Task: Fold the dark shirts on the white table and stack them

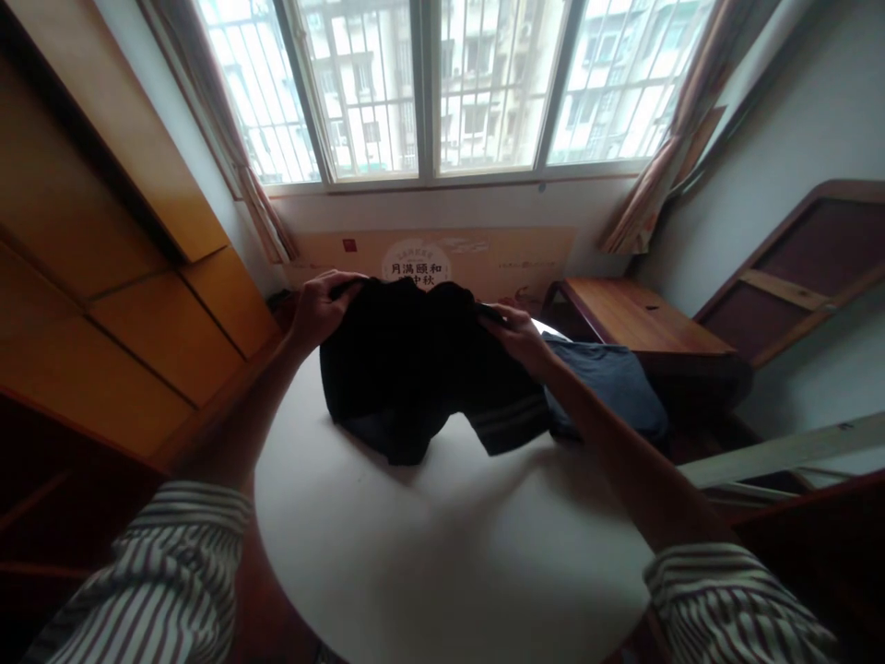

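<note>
A pair of black shorts (415, 360) hangs stretched between my two hands over a round white table (442, 553). Pale stripes run across the right leg near its hem, and the lower edges hang at or just above the tabletop. My left hand (327, 300) is closed on the upper left edge of the cloth. At the upper right edge, the fingers of my right hand (515, 334) grip the same garment. Beside my right forearm, a blue-grey folded cloth (608, 383) lies at the table's right side.
Wooden cabinets (89, 277) line the left wall. A low wooden table (643, 318) stands at the right, near a framed panel (802, 267) leaning on the wall. Behind the white table, a printed box (318, 254) sits under the barred window (484, 83).
</note>
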`<move>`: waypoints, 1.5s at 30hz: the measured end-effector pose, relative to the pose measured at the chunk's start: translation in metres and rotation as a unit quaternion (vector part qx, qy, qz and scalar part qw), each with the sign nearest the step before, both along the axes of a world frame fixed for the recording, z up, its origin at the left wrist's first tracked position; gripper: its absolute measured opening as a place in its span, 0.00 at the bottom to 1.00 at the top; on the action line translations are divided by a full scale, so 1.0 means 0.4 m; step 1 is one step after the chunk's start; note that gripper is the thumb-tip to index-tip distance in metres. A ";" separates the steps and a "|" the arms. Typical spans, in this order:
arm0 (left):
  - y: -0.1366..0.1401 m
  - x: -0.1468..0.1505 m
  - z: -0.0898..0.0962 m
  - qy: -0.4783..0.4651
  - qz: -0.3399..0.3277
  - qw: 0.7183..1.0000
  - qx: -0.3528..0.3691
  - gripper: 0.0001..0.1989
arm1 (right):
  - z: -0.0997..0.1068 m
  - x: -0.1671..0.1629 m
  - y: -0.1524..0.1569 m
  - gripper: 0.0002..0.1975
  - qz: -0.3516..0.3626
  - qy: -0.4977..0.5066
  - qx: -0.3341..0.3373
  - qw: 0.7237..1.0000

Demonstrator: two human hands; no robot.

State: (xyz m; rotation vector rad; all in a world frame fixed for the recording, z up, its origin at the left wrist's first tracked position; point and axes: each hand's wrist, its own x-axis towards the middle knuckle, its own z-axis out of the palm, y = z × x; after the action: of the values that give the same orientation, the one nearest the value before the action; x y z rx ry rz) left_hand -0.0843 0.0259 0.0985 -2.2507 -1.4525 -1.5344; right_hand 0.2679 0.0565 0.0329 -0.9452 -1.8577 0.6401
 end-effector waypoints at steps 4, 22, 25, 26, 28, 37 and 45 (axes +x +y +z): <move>0.152 0.011 -0.025 0.025 0.129 0.990 0.058 0.12 | 0.105 -0.067 0.102 0.17 -0.205 -0.249 0.083 0.943; -0.029 -0.008 -0.422 0.164 0.055 0.929 -0.327 0.17 | -0.180 -0.217 -0.167 0.30 0.005 -0.487 -0.040 0.872; -0.009 -0.028 -0.404 0.113 0.056 0.943 -0.309 0.17 | -0.161 -0.199 -0.157 0.29 0.001 -0.474 -0.052 0.879; -0.003 -0.042 -0.394 0.080 0.053 0.951 -0.294 0.19 | -0.156 -0.185 -0.160 0.28 0.003 -0.463 -0.047 0.885; 0.010 -0.080 -0.372 0.011 0.056 0.967 -0.249 0.20 | -0.147 -0.145 -0.169 0.27 0.012 -0.418 -0.035 0.908; 0.054 -0.146 -0.307 -0.154 0.091 0.955 -0.235 0.14 | -0.153 -0.006 -0.178 0.28 -0.071 -0.100 -0.126 0.984; -0.055 0.001 -0.356 -0.410 0.055 0.793 -0.447 0.18 | -0.185 0.009 -0.238 0.22 -0.175 -0.354 -0.050 0.917</move>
State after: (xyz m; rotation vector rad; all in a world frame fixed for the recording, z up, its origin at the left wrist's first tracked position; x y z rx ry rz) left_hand -0.0837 0.0039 -0.0437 -1.6843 -3.0154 -2.2453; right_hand 0.2713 -0.0386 -0.0410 -1.6932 -2.1907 0.1681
